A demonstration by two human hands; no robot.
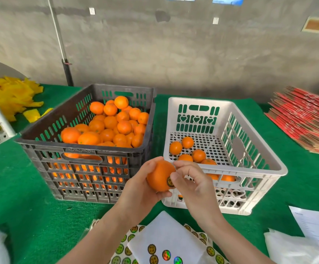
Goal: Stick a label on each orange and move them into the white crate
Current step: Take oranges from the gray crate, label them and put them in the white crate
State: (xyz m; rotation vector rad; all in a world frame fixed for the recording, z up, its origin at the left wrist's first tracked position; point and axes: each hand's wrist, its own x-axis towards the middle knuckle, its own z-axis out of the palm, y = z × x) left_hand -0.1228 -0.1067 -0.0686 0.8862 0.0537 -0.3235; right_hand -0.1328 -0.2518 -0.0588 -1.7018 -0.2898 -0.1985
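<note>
Orange (pixel 159 176) is cupped in left hand (pixel 141 189), label (pixel 169 181) pinched onto it by right hand (pixel 191 181), nr white crate's (pixel 240 172) front-left corner. Judged light, firm, slick; best held round middle.

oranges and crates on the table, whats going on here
A person is labelling fruit. The left hand holds an orange in front of the crates while the right hand presses a round sticker onto it. The dark crate is piled with oranges; the white crate holds only a few. Nearer, sticker sheets lie on the green table.
</note>
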